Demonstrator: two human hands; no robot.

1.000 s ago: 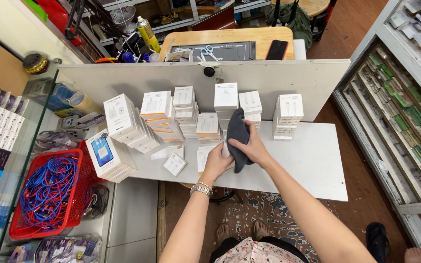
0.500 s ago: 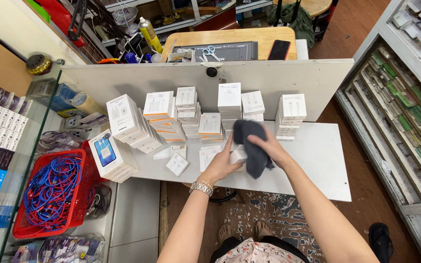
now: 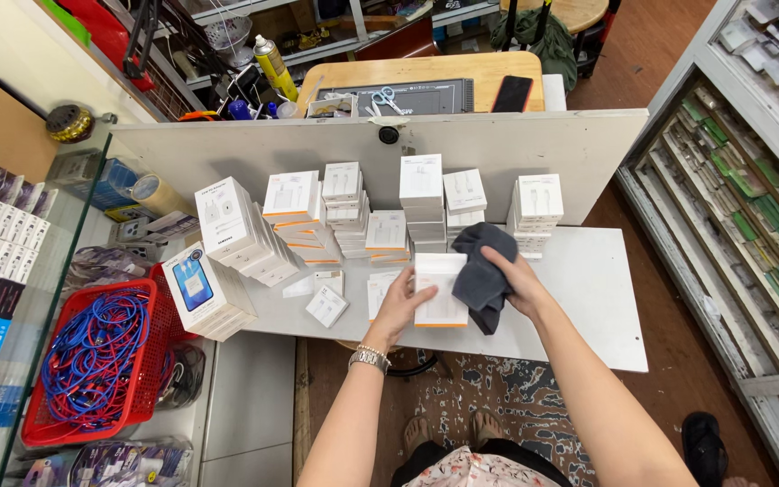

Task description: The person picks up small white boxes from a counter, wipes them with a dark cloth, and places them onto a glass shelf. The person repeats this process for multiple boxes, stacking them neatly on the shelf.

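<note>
Two hands working | your left hand (image 3: pixel 400 307) is gripping the white box (image 3: pixel 440 289) by its 9 o'clock edge | your right hand (image 3: pixel 517 281), at 3 o'clock, is clutching the dark cloth (image 3: pixel 480 271) against it | box's long axis is running 12-to-6 on the white table (image 3: pixel 588 298).

The left hand (image 3: pixel 398 307) grips a flat white box (image 3: pixel 440 289). Behind it stand stacks of small white boxes (image 3: pixel 421 203). Far to its left leans a white box with blue phone picture (image 3: pixel 193 281).

left hand (image 3: pixel 405 302) gripping, right hand (image 3: pixel 517 278) clenched
</note>
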